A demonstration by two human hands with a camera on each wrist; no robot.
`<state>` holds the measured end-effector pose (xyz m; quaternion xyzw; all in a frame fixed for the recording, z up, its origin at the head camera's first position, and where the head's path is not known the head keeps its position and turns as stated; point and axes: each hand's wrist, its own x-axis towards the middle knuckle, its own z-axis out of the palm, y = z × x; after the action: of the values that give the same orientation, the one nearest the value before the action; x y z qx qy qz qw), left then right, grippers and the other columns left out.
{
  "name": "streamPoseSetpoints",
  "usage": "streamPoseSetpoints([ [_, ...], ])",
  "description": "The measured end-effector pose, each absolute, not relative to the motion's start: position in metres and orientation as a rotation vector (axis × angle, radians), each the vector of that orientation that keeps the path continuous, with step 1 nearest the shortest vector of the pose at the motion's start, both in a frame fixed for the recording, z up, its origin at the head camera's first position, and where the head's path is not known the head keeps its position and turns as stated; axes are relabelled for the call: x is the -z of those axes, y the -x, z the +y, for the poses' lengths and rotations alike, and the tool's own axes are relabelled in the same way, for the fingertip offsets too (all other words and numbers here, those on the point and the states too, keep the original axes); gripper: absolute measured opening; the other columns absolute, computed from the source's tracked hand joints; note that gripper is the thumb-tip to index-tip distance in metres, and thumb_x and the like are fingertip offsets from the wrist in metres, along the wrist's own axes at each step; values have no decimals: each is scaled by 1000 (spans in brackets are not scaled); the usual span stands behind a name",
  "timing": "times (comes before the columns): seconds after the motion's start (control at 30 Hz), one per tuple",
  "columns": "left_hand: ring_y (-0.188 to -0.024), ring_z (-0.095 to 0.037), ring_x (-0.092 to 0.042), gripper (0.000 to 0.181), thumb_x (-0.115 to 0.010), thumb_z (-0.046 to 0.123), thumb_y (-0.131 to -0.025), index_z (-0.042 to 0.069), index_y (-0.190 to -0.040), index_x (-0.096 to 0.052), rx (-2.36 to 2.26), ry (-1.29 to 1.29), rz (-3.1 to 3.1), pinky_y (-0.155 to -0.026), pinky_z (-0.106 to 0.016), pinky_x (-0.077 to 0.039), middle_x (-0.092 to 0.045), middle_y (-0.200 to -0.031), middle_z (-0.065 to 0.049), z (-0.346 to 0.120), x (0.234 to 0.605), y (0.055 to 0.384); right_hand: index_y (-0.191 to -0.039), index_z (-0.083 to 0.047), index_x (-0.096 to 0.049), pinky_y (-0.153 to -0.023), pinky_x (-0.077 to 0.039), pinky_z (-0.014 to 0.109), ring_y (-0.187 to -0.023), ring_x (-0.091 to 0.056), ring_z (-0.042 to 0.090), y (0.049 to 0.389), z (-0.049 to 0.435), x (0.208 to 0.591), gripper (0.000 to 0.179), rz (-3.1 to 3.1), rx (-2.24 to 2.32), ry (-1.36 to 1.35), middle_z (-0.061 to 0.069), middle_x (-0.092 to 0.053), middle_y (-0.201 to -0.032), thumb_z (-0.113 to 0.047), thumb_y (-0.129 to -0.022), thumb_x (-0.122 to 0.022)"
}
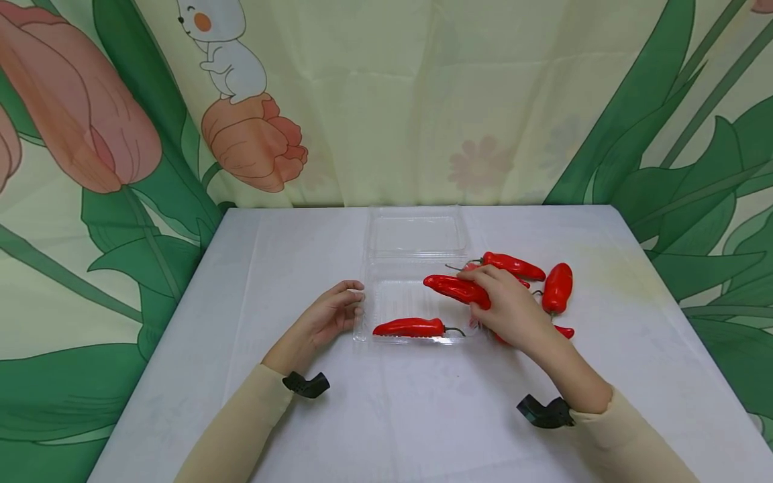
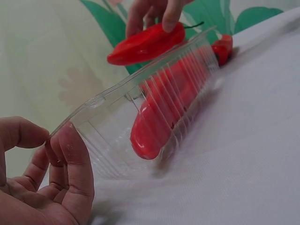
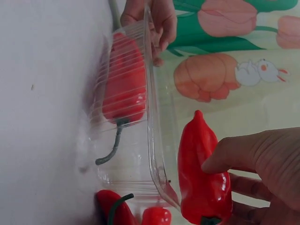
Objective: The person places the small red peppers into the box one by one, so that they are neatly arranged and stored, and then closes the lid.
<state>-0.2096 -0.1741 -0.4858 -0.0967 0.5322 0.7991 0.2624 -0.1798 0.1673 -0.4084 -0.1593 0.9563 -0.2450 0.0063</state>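
A clear plastic clamshell box (image 1: pixel 395 295) lies opened on the table, its lid (image 1: pixel 417 235) folded back toward the far edge. One red chili pepper (image 1: pixel 409 327) rests inside along the near wall, its dark stem pointing right. My right hand (image 1: pixel 510 305) grips another red pepper (image 3: pixel 204 173) between thumb and fingers, above the right part of the box, with the pointed tip toward the left. At the box's left side, my left hand (image 1: pixel 329 312) pinches the rim (image 2: pixel 89 104) between thumb and fingers, as the left wrist view shows.
Several more red peppers lie to the right of the box, among them one at the back (image 1: pixel 513 265) and one farther right (image 1: pixel 557 288). Some are partly hidden by my right hand. A white cloth (image 1: pixel 290 268) covers the table; a printed curtain (image 1: pixel 386 100) hangs behind it.
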Motion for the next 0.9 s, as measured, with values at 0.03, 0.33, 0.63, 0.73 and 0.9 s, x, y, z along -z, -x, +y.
streamPoseSetpoints([
  [0.03, -70, -11, -58, 20, -54, 8, -102, 14, -120, -49, -2162, 265, 1439, -61, -20, -52, -59, -92, 2, -174, 486, 210, -140, -13, -62, -91, -57, 61, -133, -51, 41, 180, 166, 408, 63, 2993, 766, 507, 17, -59, -142, -11, -80, -84],
  [0.33, -70, -12, -57, 20, -55, 8, -102, 14, -121, -50, -2167, 283, 1441, -61, -20, -53, -60, -93, 1, -174, 486, 209, -138, -15, -65, -94, -57, 57, -130, -55, 38, 183, 154, 409, 61, 2976, 772, 575, 14, -63, -139, -11, -81, -84],
  [0.63, -71, -12, -58, 19, -54, 7, -102, 14, -119, -50, -2170, 263, 1430, -63, -20, -53, -60, -93, 3, -174, 485, 209, -136, -18, -66, -93, -58, 54, -126, -58, 33, 189, 145, 412, 57, 2935, 798, 590, 10, -65, -135, -12, -82, -84],
  [0.73, -72, -12, -58, 19, -55, 7, -103, 13, -120, -50, -2171, 266, 1428, -64, -20, -53, -61, -94, 2, -174, 485, 209, -135, -18, -67, -93, -58, 54, -129, -56, 33, 191, 141, 415, 56, 2920, 782, 598, 10, -64, -136, -13, -82, -84],
  [0.9, -72, -12, -58, 19, -54, 8, -104, 13, -121, -49, -2169, 267, 1423, -64, -20, -54, -61, -95, 2, -174, 484, 209, -133, -17, -69, -92, -59, 56, -132, -55, 38, 193, 135, 417, 56, 2910, 744, 641, 11, -66, -136, -14, -79, -85],
])
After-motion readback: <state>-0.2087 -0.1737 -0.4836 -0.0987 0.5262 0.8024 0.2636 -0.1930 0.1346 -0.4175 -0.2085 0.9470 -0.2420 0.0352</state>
